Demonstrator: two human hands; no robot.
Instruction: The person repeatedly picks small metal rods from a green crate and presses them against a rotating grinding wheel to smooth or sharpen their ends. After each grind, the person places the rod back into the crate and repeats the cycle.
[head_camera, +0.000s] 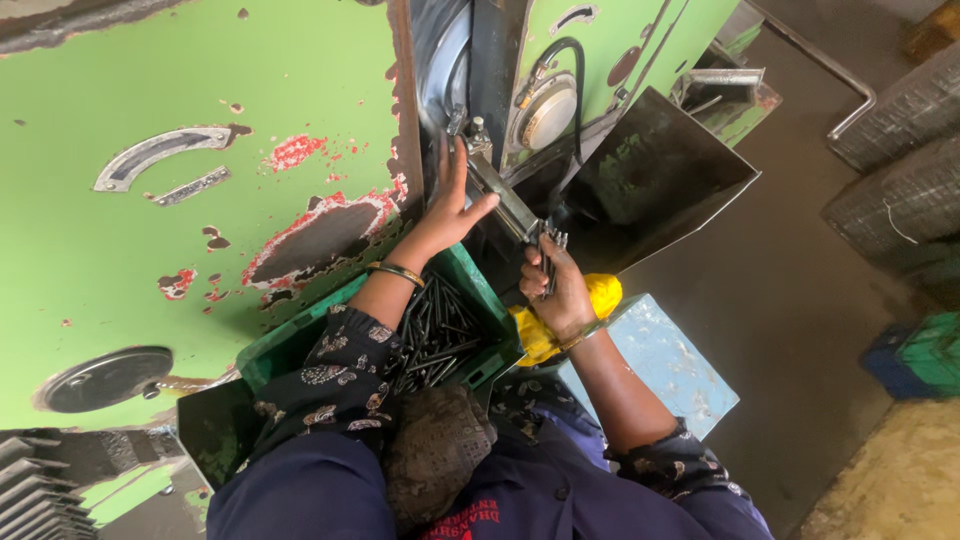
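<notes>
Right hand (556, 290): fingers curled tight around a bundle of dark metal pins (551, 248), tips standing above the fist. Green crate (470, 275) of loose dark pins: just left of that grip, below the left forearm. Left hand (450, 212): fingers spread flat, thumb against the machine's slanted metal chute (503, 200), beyond the bundle.

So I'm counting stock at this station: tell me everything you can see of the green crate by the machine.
The green crate looks like plastic, with ribbed walls and an open top. It sits tilted on the person's lap, pressed against the green machine. Inside lies a loose heap of dark metal rods. The left forearm crosses above it; a yellow cloth lies at its right corner.
</notes>
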